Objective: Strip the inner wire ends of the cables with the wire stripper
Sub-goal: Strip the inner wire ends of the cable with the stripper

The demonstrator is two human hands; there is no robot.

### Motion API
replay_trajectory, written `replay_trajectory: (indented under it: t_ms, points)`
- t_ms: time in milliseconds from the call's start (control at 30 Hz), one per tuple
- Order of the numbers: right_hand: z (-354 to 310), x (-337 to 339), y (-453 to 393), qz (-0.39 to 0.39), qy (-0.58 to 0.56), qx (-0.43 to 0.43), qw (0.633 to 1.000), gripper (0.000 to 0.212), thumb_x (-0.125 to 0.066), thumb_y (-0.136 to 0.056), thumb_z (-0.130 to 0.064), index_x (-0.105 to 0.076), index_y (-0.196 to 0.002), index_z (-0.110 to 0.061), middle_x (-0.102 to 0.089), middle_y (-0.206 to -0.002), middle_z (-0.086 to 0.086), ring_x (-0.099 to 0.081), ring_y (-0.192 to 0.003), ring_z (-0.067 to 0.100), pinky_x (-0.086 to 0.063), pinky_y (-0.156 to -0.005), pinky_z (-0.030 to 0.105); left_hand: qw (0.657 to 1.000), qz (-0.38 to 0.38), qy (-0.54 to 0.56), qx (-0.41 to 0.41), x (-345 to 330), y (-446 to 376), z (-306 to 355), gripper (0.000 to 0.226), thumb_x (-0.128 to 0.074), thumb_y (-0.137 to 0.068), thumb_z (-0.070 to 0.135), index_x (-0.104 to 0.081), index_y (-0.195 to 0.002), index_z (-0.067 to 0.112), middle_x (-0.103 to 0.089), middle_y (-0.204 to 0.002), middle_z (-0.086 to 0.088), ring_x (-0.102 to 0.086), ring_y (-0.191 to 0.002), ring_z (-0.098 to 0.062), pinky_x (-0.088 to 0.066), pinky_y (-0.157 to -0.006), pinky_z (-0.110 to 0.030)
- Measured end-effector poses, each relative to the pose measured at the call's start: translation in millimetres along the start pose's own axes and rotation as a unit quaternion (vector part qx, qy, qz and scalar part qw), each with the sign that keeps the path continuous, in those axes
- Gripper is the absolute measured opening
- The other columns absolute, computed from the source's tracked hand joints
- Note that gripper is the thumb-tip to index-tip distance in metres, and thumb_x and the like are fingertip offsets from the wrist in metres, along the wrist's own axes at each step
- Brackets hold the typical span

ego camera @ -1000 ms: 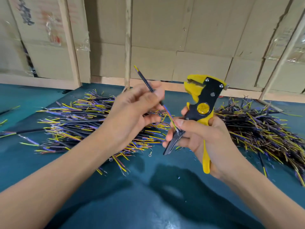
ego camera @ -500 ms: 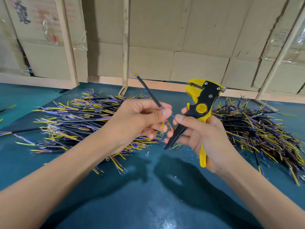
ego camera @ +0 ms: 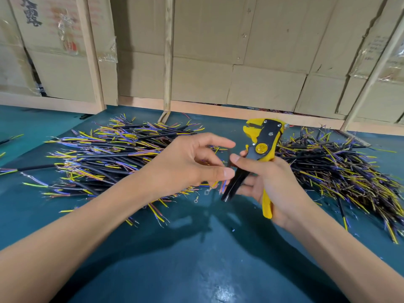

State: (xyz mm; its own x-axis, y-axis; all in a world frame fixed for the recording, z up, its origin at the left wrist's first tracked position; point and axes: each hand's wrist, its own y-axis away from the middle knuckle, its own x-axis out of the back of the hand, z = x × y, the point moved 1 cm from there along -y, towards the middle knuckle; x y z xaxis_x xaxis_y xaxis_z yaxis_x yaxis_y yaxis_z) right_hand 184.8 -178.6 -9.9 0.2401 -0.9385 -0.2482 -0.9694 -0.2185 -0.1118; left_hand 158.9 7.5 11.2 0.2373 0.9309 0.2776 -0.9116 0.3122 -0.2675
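I see the stripper (ego camera: 261, 149) in my right hand (ego camera: 271, 184). Its long axis stands nearly upright, a little tilted, with the yellow head up and away from me and the handles down toward me. My fingers curl around the yellow handle and my thumb lies across the black part near the pivot. The two handles are spread apart; the black one points down and to the left.

My left hand (ego camera: 192, 162) is just beside the stripper, at its left. The thumb and a finger pinch a cable (ego camera: 223, 185) near its end; short blue and yellow inner wires hang down below the thumb, close to the black handle. The forefinger is stretched out above. Most of the cable is hidden behind my hand, so I cannot tell how its long axis lies.

On the teal desk (ego camera: 196, 259) there are two heaps of cables, one left pile (ego camera: 105, 158) behind my left hand and one right pile (ego camera: 341, 171) behind my right hand. Cardboard sheets (ego camera: 240, 51) stand behind the desk.
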Motion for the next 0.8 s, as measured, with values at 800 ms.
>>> replay_trajectory:
  t_ms: [800]
  points:
    - [9, 9, -7, 0.014, -0.001, -0.027, 1.0, 0.012, -0.079, -0.086, -0.015, -0.073, -0.087, -0.004, -0.072, -0.084, 0.014, -0.071, -0.068, 0.043, -0.06, -0.069, 0.057, 0.738, 0.014, -0.673, -0.051, 45, -6, -34, 0.043, -0.041, -0.104, 0.043, -0.044, -0.146, 0.041, -0.042, -0.147, 0.026, -0.03, -0.134, -0.014, -0.024, -0.1, -0.044]
